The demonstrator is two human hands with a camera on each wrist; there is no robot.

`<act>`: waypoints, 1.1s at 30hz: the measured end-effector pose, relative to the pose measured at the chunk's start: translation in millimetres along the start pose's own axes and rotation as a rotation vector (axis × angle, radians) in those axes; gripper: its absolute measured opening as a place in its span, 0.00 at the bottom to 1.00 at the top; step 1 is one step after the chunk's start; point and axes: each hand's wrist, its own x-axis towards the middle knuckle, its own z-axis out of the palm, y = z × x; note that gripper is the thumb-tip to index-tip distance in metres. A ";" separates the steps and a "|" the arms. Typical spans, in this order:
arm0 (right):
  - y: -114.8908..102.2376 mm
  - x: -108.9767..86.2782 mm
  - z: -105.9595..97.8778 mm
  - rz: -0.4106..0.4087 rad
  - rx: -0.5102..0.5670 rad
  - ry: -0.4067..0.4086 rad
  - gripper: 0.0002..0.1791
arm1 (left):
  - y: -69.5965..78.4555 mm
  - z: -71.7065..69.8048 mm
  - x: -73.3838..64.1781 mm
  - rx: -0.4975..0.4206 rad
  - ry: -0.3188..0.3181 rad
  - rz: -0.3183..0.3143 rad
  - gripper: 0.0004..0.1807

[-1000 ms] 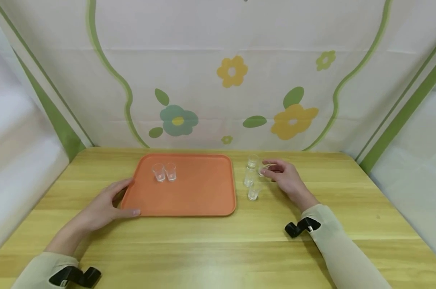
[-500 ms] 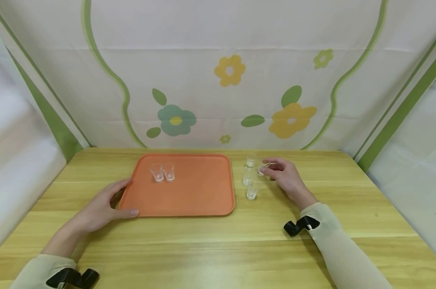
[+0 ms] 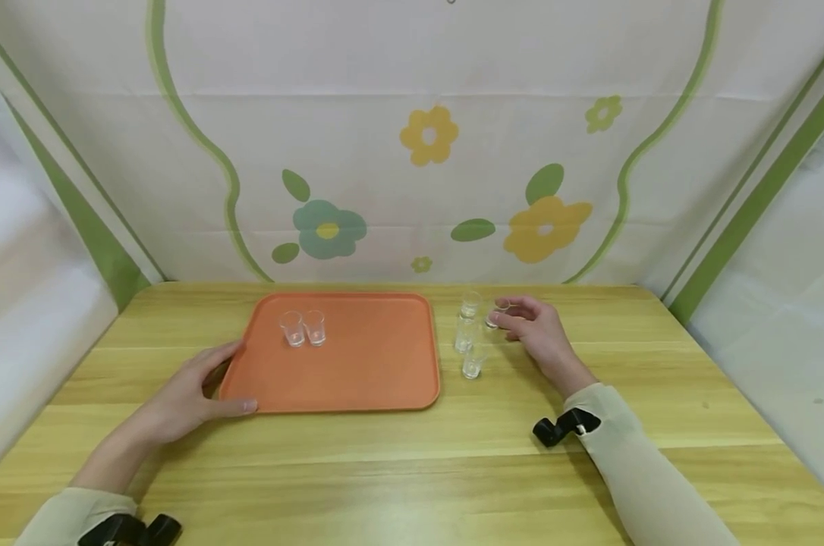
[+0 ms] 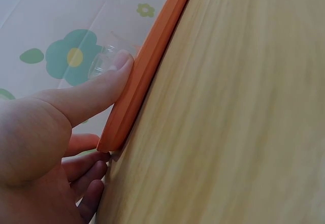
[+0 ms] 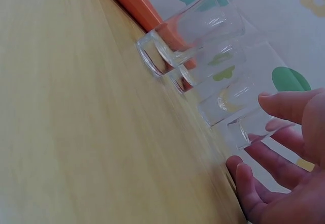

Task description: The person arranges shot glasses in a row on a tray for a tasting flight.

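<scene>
My left hand (image 3: pixel 180 398) holds the left front corner of an orange tray (image 3: pixel 364 371), thumb over the front rim and fingers along the left side. Two clear shot glasses, a left one (image 3: pixel 293 334) and a right one (image 3: pixel 316 331), stand side by side on the tray. Right of the tray, my right hand (image 3: pixel 538 334) pinches a clear shot glass (image 5: pixel 254 127) between thumb and fingers. Close beside it, three more glasses stand upright on the table: a back one (image 3: pixel 470 305), a middle one (image 3: pixel 463 337) and a front one (image 3: pixel 472 365).
Everything sits on a light wood-grain table (image 3: pixel 412 478). A white curtain (image 3: pixel 357 121) with printed flowers rises behind the table's back edge, and pale cloth hangs at both sides. Each sleeve carries a black wrist camera, such as the right one (image 3: pixel 565 426).
The right hand has drawn its glass slightly away from the nearby glasses, to the right and up in the view. The left hand keeps its hold on the tray. The head view has shifted a little.
</scene>
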 end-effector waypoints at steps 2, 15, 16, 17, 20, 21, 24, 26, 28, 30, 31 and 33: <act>-0.3 0.0 0.8 0.005 0.009 0.006 0.28 | -0.2 -0.1 -0.4 -0.002 0.002 -0.003 0.58; -5.5 -2.5 2.8 -0.021 0.049 0.049 0.26 | -0.2 -0.6 -1.9 -0.027 -0.003 -0.002 0.59; -5.6 -2.3 2.6 -0.028 0.055 0.051 0.26 | 0.3 -0.8 -1.6 -0.027 -0.005 -0.006 0.59; -5.7 -2.2 2.5 -0.035 0.061 0.055 0.26 | 0.7 -1.1 -1.4 -0.023 -0.006 -0.011 0.59; -6.4 -1.6 2.7 -0.056 0.078 0.060 0.26 | 0.7 -0.6 -1.2 -0.019 -0.008 -0.006 0.58; -6.5 -1.3 2.9 -0.063 0.080 0.063 0.26 | 0.4 -0.5 -1.2 -0.013 -0.008 -0.006 0.58; -8.0 -1.4 3.7 -0.080 0.089 0.069 0.27 | -0.6 -0.3 -1.2 -0.009 -0.009 -0.002 0.57; -9.5 -2.0 4.6 -0.091 0.090 0.074 0.28 | -1.1 -0.5 -1.0 -0.012 -0.010 0.000 0.57; -11.2 -3.1 5.4 -0.101 0.089 0.077 0.29 | -1.1 -0.8 -0.7 -0.008 -0.010 -0.004 0.58; -13.0 -4.1 6.2 -0.114 0.080 0.083 0.30 | -1.0 -0.9 -0.4 -0.004 -0.009 -0.003 0.58; -14.1 -4.5 6.6 -0.122 0.076 0.085 0.31 | -0.7 -1.0 -0.5 -0.001 -0.009 -0.006 0.58; -16.4 -5.6 7.3 -0.140 0.070 0.086 0.31 | 0.0 -1.0 -0.9 -0.001 -0.006 -0.008 0.58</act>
